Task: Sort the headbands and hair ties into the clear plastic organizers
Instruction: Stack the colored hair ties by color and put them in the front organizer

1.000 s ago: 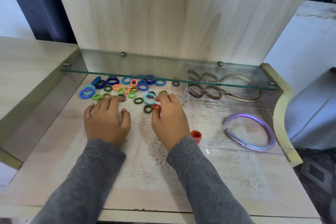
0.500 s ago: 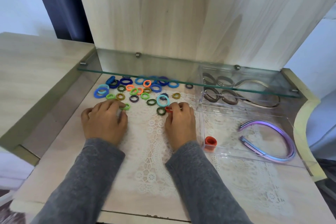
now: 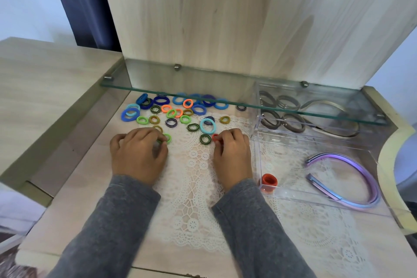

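Left hand (image 3: 137, 153): palm down on the table (image 3: 74, 187), grip curled, fingertips pinching a bright green elastic hair tie (image 3: 167, 138); part of the tie is hidden under the fingers. An olive tie (image 3: 158, 128) lies just beyond this grip.

Right hand (image 3: 232, 156): palm down on the white lace doily (image 3: 194, 189), grip pressed together, thumb and forefinger pinching a small red elastic hair tie (image 3: 215, 137).

A dark green striped tie (image 3: 205, 139) sits just beside the right grip, towards the left hand. A pale blue ring tie (image 3: 208, 125) is just beyond that.

The loose pile of coloured hair ties (image 3: 171, 108) lies ahead of both grips and runs partly under the glass shelf (image 3: 225, 95).

Outboard of the right grip is the near clear plastic organizer tray (image 3: 291, 160). It holds one orange-red hair tie (image 3: 269, 181) in the corner nearest the right wrist, plus an iridescent purple headband (image 3: 352, 180) at the far side.

The second clear organizer (image 3: 257, 117) sits beyond and outboard of the right grip, under the shelf, holding grey-brown bands (image 3: 293, 122).
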`<state>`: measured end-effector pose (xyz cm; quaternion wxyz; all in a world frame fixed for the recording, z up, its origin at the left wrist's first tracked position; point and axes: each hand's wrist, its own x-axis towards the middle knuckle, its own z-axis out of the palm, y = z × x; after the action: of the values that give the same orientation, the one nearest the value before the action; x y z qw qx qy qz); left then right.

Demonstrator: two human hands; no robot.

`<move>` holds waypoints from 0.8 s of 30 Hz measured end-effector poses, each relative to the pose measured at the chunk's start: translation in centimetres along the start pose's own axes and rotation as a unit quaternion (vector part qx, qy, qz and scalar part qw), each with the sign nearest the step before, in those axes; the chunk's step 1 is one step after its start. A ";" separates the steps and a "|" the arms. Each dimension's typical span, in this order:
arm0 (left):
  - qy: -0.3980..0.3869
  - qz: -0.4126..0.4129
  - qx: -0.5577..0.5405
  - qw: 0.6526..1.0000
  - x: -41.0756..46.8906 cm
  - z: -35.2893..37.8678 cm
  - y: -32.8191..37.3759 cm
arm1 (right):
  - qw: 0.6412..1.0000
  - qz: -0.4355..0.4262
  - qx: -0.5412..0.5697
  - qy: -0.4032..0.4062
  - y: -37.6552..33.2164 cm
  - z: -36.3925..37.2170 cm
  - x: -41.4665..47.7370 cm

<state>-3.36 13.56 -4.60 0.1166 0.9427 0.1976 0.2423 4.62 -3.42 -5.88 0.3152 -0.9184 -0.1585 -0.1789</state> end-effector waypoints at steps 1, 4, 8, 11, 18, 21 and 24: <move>0.003 0.011 -0.002 1.000 -0.1 0.1 0.1 | 1.000 -0.001 0.002 0.000 0.0 0.0 0.0; 0.006 0.048 -0.007 0.999 -0.5 0.4 0.3 | 1.000 -0.002 0.005 -0.004 0.1 -0.1 -0.1; -0.018 0.115 -0.014 0.993 -0.7 0.8 0.6 | 1.000 0.001 0.014 -0.010 0.3 -0.2 -0.2; -0.031 0.153 -0.030 0.987 -0.7 0.9 0.8 | 1.000 -0.009 0.008 -0.004 0.3 -0.2 -0.2; -0.054 0.204 -0.079 0.974 -0.7 0.9 0.8 | 0.999 -0.013 0.030 0.004 0.3 -0.2 -0.2; -0.044 0.199 -0.090 0.975 -0.6 0.9 0.9 | 0.997 -0.038 0.061 0.015 0.0 -0.4 -0.4; -0.002 0.144 -0.088 0.986 -0.4 0.6 0.9 | 0.992 -0.086 0.089 0.002 -0.3 -0.6 -0.6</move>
<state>-3.12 12.50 -5.02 0.1634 0.9478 0.0372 0.2715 3.80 -3.65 -5.56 0.3788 -0.8695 -0.2521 -0.1922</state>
